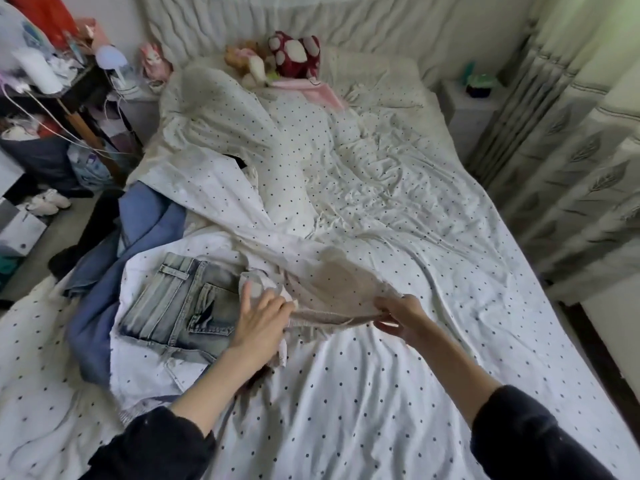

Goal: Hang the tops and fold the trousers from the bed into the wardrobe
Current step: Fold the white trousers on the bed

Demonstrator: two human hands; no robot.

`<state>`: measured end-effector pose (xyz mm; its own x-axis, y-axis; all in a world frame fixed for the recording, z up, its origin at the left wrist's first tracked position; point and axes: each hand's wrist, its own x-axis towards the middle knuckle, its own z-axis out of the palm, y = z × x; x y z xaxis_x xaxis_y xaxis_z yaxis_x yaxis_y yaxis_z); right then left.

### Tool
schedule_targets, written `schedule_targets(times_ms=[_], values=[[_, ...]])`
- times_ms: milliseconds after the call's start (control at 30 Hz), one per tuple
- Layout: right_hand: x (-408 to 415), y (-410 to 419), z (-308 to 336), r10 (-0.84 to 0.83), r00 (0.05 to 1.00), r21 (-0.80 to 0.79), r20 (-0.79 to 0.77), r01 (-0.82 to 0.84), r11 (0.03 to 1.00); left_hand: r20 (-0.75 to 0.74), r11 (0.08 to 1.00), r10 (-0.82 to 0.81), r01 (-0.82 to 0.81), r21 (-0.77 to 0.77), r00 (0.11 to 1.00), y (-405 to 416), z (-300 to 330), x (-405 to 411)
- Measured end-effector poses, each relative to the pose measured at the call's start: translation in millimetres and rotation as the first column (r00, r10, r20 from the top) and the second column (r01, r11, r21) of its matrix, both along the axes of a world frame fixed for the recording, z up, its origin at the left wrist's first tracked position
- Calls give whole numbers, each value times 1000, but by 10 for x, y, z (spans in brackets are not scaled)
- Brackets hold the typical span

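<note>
Head view: both hands are working on a beige, thin fabric garment [332,289] lying across the near middle of the white polka-dot bed [433,271]. The left hand [259,317] and right hand [401,317] are each pinching its near edge, well apart. Faded light-blue denim jeans [180,299] are lying just left. Judged step: spreading the garment; next, identifying it as top or trousers.

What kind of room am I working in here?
A lived-in bedroom, most likely: a bed in dotted sheets, plush toys at its head, curtains on the right and a cluttered shelf on the left.
</note>
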<state>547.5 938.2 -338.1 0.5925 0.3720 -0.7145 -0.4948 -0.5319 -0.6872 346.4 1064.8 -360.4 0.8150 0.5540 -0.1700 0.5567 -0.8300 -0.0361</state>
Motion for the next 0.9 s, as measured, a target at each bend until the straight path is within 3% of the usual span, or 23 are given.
schedule_targets(times_ms=[100, 367, 633, 900], values=[[129, -178, 0, -117, 993, 30, 11, 117, 993, 11, 999, -12, 12, 35, 1000, 141, -42, 8], [490, -622, -15, -294, 956, 110, -8, 293, 950, -162, 964, -135, 92, -247, 978, -383, -352, 393], [1191, -1110, -116, -365, 930, 132, 43, 357, 925, -150, 976, -159, 132, -174, 976, -963, -645, 929], [2485, -1986, -554, -374, 922, 95, 98, 365, 926, -145, 982, -172, 158, -105, 974, -1891, -972, 2250]])
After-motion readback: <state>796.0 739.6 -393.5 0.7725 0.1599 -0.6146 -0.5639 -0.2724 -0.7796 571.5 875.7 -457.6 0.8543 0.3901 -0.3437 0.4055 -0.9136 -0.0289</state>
